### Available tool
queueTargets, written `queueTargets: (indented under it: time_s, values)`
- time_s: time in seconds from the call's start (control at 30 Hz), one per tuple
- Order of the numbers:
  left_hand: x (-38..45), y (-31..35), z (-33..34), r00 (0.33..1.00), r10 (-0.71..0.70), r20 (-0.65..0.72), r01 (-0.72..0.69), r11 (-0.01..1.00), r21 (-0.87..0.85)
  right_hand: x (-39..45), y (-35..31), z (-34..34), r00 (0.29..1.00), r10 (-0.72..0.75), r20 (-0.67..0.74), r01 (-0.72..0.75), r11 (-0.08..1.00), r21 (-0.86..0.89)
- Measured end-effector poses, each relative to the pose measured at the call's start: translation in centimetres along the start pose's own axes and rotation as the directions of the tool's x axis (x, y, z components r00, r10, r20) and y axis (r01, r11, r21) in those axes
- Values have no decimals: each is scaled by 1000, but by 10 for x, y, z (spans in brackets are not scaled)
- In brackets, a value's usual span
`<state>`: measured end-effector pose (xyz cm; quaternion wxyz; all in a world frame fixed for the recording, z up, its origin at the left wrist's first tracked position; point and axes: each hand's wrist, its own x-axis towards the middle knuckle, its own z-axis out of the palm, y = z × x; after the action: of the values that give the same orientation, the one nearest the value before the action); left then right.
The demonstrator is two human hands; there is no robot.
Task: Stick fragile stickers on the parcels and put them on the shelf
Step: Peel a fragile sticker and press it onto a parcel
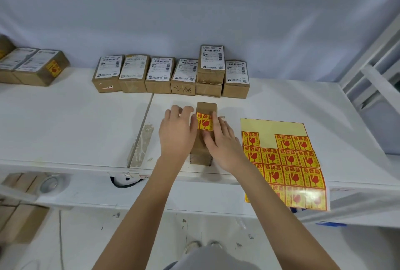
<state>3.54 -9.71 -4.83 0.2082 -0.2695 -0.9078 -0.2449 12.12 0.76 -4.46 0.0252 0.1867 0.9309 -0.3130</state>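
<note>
A narrow brown parcel lies lengthwise on the white table in front of me. A yellow and red fragile sticker sits on its top face. My left hand rests against the parcel's left side with its fingers straight. My right hand lies on the parcel, its fingers pressing along the sticker's right edge. To the right lies a sheet of fragile stickers, its lower end hanging over the table's front edge.
Several labelled brown parcels stand in a row at the back of the table, one stacked on another. More parcels, one bearing a fragile sticker, sit at the far left. A white shelf frame rises at the right.
</note>
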Motion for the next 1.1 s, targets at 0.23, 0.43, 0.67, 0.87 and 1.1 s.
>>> queueTargets:
  time_s: [0.23, 0.43, 0.67, 0.87, 1.1]
  values:
    - [-16, -7, -3, 936, 91, 341, -32, 984, -175, 0, -1, -2, 1000, -21, 19, 20, 998, 60]
    - [-16, -3, -1, 877, -33, 480, 76, 995, -70, 2, 4, -2, 998, -36, 53, 30, 994, 109]
    - [-18, 1, -3, 864, -92, 495, 120, 992, -26, 0, 5, -4, 999, -31, 10, 31, 1000, -5]
    - [-19, 3, -4, 869, -91, 487, 118, 993, -26, -4, 1, 3, 957, -279, -74, 260, 944, -204]
    - [-19, 6, -5, 863, -115, 492, 122, 992, 17, 0, 6, 5, 977, -181, -112, 145, 951, -274]
